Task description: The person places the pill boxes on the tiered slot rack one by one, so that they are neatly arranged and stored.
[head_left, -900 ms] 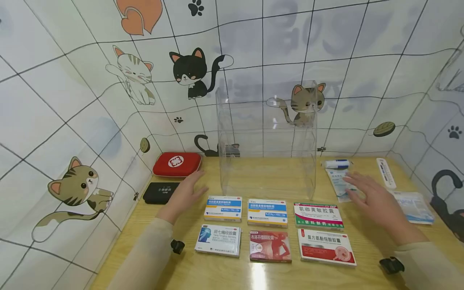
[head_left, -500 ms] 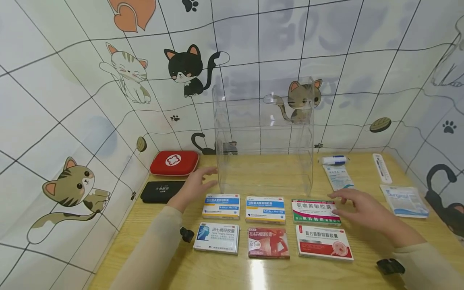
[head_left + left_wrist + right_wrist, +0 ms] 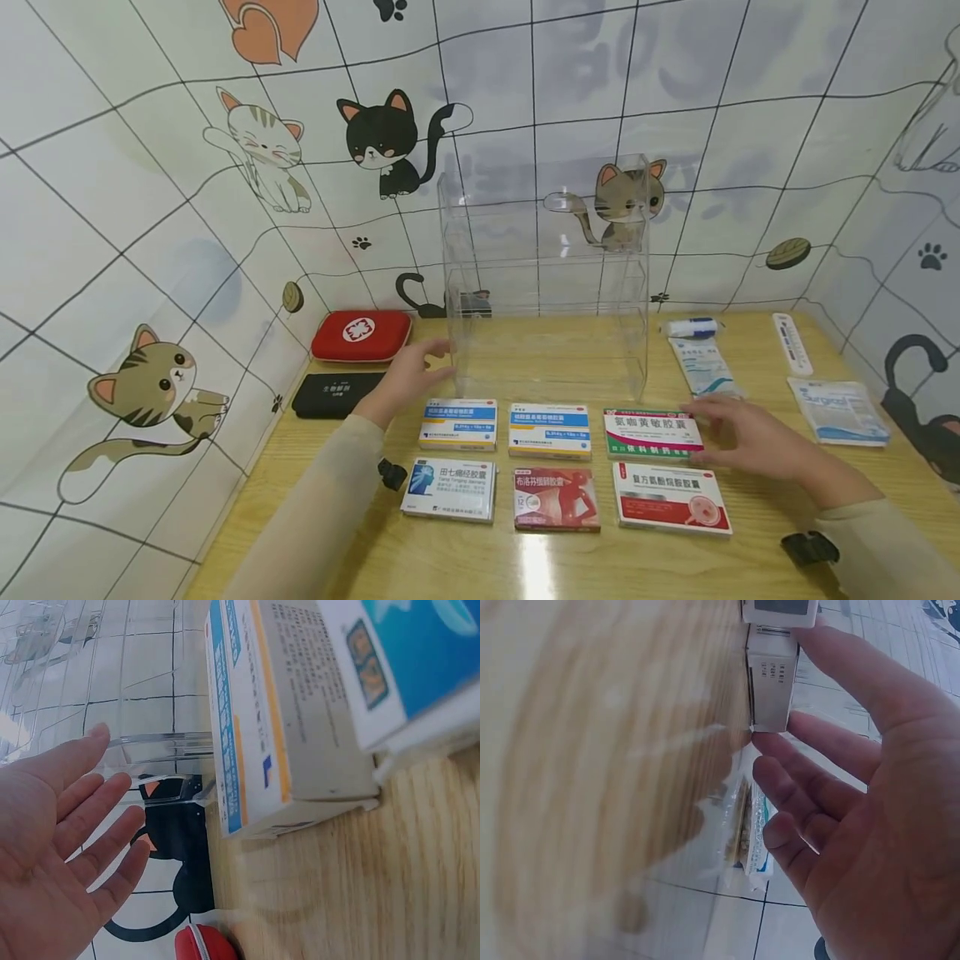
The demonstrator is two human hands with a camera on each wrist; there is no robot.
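In the head view my right hand point(image 3: 753, 433) is at the right end of a white medicine box point(image 3: 654, 433) with pink and green bands. The right wrist view shows thumb and fingers at opposite edges of the box end point(image 3: 774, 682), gripping it as it lies on the table. My left hand point(image 3: 408, 382) is beside the lower left side of a clear acrylic rack point(image 3: 551, 390), its fingers loosely bent and holding nothing. In the left wrist view its fingers point(image 3: 97, 825) reach toward the rack; whether they touch it I cannot tell.
Two blue-and-white boxes point(image 3: 550, 431) share the gripped box's row. In front lie a white box point(image 3: 450, 490), a red box point(image 3: 557, 500) and a white-red box point(image 3: 671, 498). A red case point(image 3: 362, 336) and black case point(image 3: 337, 395) lie left; packets point(image 3: 842, 412) lie right.
My right hand has moved left and nearer from the packet at the right to the pink-and-green box's end. My left hand has shifted right toward the rack. The boxes keep their places.
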